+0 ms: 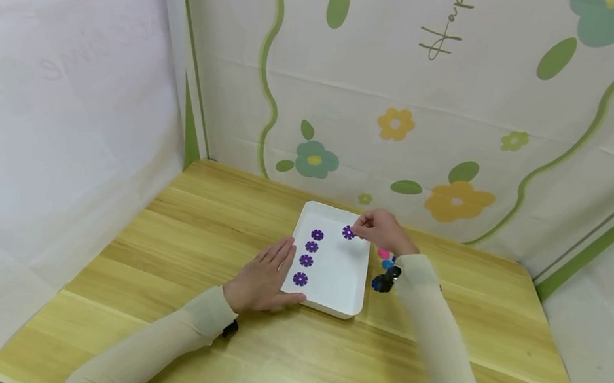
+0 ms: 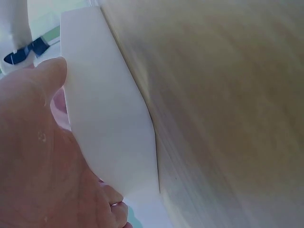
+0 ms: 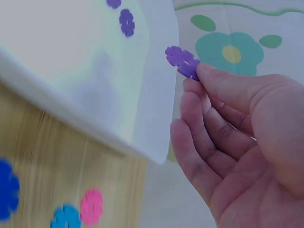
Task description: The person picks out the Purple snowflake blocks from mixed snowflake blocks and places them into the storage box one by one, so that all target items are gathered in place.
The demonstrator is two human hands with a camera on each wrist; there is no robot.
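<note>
Right now the right hand [image 1: 381, 229] pinches a small purple flower piece [image 1: 348, 232] between thumb and fingertips, holding it over the far part of a white tray [image 1: 350, 290]. Seen from the right wrist, the piece [image 3: 183, 61] is flat and thin, with rounded petals cut around its edge like a little cog, and its colour is a solid, matte purple. Four more purple flowers [image 1: 307, 254] of the same shape lie flat in a neat column along the tray's left side, each just apart from the next. The tray is a shallow rectangle with rounded corners and a low, smooth rim, plain white and faintly glossy like plastic. The left hand [image 1: 265, 278] lies flat with fingers straight and loosely together, resting on the surface [image 1: 168, 243] against the tray's left edge, the thumb touching its near rim; the left wrist view shows the thumb [image 2: 50, 78] pressed to the white wall. To the right of the tray, on the surface, sits a small cluster of loose pieces [image 1: 385, 263] in pink, light blue and dark blue, partly hidden by the right sleeve. The surface is pale yellow wood with long straight grain. Behind it hangs a cloth backdrop [image 1: 474, 110] printed with flowers and green wavy lines.
</note>
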